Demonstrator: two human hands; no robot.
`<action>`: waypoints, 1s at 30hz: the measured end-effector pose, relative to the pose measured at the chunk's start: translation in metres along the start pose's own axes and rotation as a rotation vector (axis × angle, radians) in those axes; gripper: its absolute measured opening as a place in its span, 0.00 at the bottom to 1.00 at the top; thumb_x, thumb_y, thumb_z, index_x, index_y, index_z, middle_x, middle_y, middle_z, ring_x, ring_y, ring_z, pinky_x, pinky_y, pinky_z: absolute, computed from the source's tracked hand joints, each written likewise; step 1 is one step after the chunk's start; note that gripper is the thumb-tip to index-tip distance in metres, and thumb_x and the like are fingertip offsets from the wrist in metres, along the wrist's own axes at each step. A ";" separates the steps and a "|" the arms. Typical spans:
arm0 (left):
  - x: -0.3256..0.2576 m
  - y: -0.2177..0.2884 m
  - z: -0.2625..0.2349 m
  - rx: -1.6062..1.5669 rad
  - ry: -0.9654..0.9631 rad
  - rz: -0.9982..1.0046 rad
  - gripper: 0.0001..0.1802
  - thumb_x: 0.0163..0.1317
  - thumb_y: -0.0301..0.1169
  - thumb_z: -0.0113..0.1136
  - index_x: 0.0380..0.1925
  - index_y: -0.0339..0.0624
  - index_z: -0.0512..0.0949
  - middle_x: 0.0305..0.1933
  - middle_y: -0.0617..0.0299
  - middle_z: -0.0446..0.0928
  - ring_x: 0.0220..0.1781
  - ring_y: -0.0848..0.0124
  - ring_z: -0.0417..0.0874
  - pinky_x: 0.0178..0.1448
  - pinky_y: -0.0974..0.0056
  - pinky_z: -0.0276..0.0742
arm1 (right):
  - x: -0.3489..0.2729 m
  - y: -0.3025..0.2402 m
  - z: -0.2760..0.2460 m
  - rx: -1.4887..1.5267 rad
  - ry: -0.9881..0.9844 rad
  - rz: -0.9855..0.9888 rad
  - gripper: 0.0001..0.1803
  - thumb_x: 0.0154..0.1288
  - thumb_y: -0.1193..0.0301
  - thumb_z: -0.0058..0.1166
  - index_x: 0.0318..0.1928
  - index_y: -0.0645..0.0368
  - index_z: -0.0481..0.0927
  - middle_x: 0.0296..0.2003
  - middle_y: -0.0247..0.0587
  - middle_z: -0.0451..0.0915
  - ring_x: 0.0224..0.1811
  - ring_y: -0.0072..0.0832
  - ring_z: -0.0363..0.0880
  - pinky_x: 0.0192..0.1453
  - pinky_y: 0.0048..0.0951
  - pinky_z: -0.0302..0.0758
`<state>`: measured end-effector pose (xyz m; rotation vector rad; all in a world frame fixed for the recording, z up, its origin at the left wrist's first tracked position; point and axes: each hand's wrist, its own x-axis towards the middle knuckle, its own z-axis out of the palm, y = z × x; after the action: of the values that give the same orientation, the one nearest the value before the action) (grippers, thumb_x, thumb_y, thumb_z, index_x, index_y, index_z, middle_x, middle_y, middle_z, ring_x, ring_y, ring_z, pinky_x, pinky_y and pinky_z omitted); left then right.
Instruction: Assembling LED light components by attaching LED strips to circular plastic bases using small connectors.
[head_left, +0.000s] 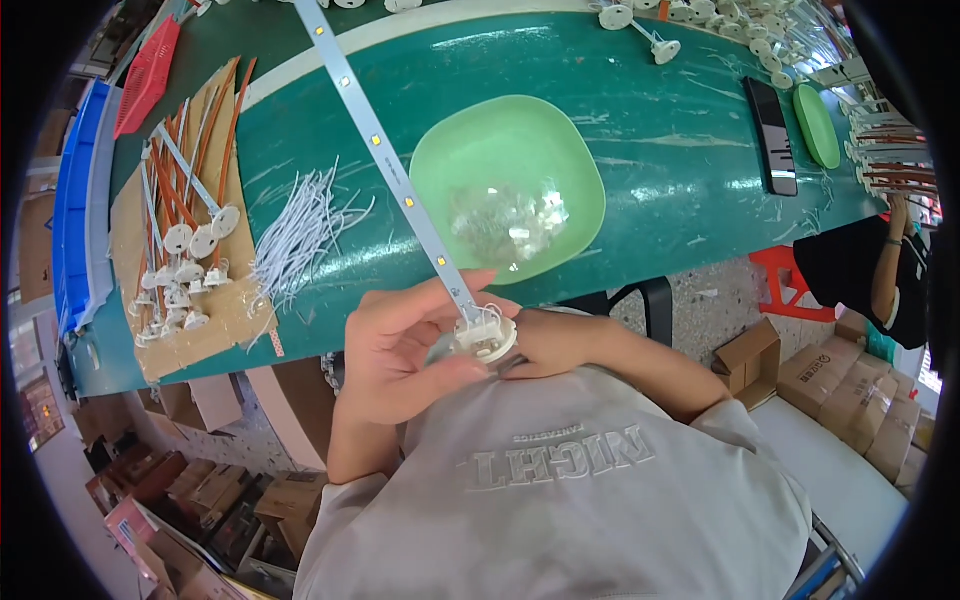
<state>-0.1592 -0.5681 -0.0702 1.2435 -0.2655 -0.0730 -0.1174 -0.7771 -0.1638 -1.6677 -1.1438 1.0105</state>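
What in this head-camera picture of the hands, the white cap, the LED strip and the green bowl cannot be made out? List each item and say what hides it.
- Right hand, head view: fingers hidden behind the white cap.
- LED strip: far end cut off by the top edge.
- Green bowl: clear pieces inside too small and glary to tell.
- Left hand: palm side turned away.

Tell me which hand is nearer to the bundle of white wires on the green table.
Left. The left hand is just below and right of the white wires, fingers on the round white cap. The right hand sits farther right, behind that cap.
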 end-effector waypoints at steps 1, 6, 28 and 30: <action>-0.002 0.003 0.002 0.004 -0.012 0.003 0.34 0.54 0.26 0.70 0.58 0.18 0.68 0.46 0.34 0.80 0.42 0.55 0.87 0.49 0.57 0.83 | 0.004 0.005 0.002 -0.049 -0.038 -0.139 0.08 0.55 0.71 0.56 0.35 0.60 0.83 0.31 0.48 0.82 0.37 0.46 0.81 0.41 0.42 0.76; -0.016 0.005 0.009 0.035 -0.026 0.011 0.34 0.53 0.25 0.69 0.58 0.19 0.68 0.48 0.34 0.79 0.45 0.55 0.86 0.51 0.56 0.83 | 0.020 0.045 0.060 -0.290 -0.089 0.005 0.07 0.50 0.72 0.56 0.26 0.63 0.81 0.30 0.50 0.82 0.34 0.45 0.81 0.35 0.44 0.78; -0.008 0.010 0.002 0.028 -0.103 -0.073 0.34 0.50 0.18 0.69 0.59 0.24 0.70 0.45 0.48 0.83 0.50 0.61 0.85 0.55 0.63 0.78 | -0.024 -0.106 -0.036 0.387 0.787 -0.143 0.10 0.55 0.80 0.63 0.39 0.67 0.84 0.48 0.49 0.79 0.43 0.30 0.79 0.43 0.30 0.73; -0.003 0.007 -0.001 0.153 -0.166 0.064 0.37 0.47 0.21 0.72 0.60 0.24 0.70 0.46 0.46 0.83 0.47 0.61 0.87 0.54 0.65 0.77 | -0.012 -0.103 -0.033 0.495 0.703 -0.136 0.11 0.56 0.81 0.62 0.41 0.67 0.84 0.52 0.50 0.77 0.48 0.31 0.78 0.46 0.31 0.74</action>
<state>-0.1627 -0.5647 -0.0644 1.3824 -0.4611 -0.1026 -0.1169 -0.7727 -0.0553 -1.3446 -0.4772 0.4867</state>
